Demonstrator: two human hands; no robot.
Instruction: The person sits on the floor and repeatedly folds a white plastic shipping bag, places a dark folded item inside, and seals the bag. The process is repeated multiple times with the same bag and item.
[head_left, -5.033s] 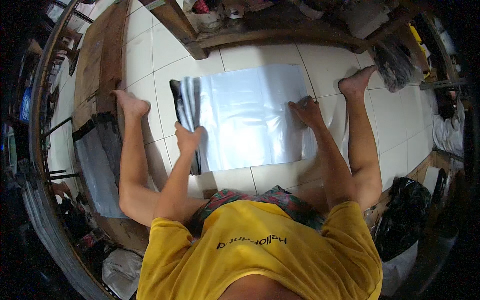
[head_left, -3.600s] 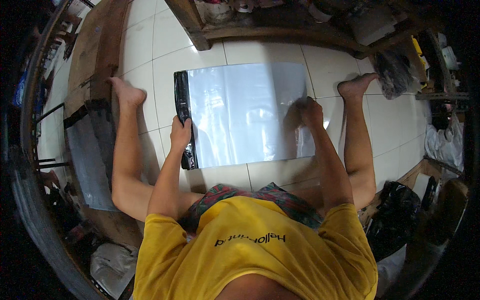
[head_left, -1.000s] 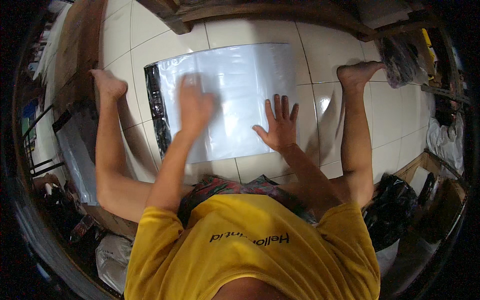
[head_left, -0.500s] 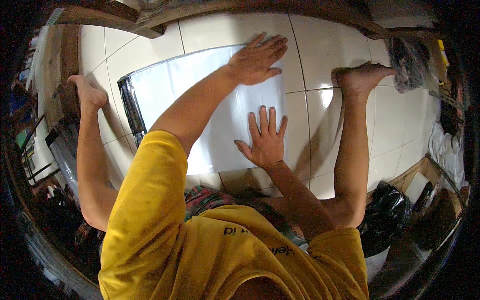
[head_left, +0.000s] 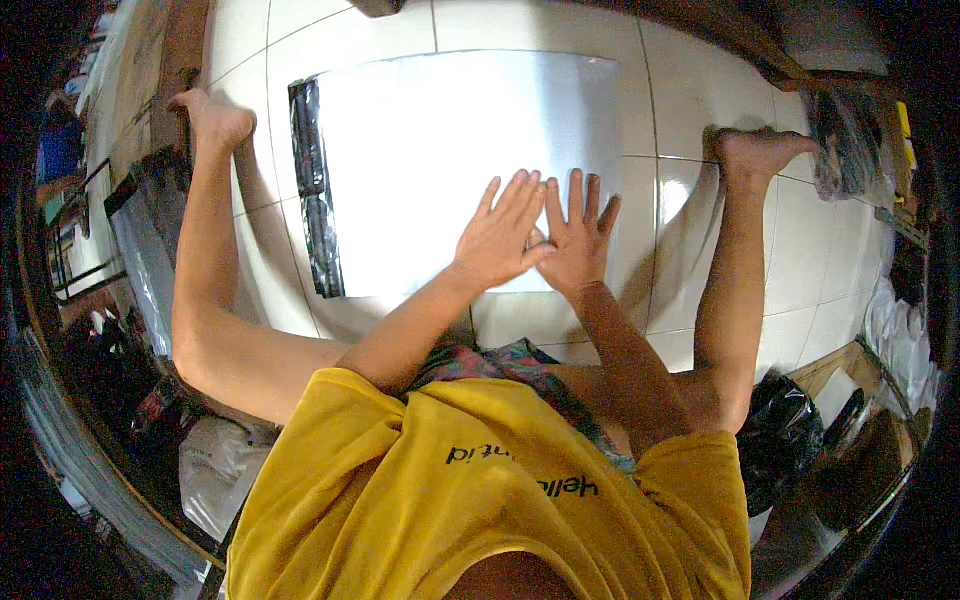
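Observation:
A large white plastic sheet [head_left: 420, 160] lies flat on the tiled floor between my legs. Its left edge is a strip of black plastic [head_left: 318, 190], crinkled and shiny. My left hand [head_left: 503, 228] rests palm down near the sheet's lower right, fingers stretched out. Right beside it lies my right hand [head_left: 580, 238], also flat with the fingers spread, close to the sheet's right edge. The two thumbs touch or overlap. Neither hand grips anything.
My bare legs frame the sheet on both sides. Clear plastic with dark contents [head_left: 845, 145] lies past my right foot. A black plastic bag [head_left: 785, 430] is at the lower right, by a wooden box [head_left: 835, 365]. Dark wooden furniture [head_left: 700, 35] borders the far side.
My left hand has come back from the sheet's far right edge to beside my right hand. The view has shifted, and the sheet looks smoother.

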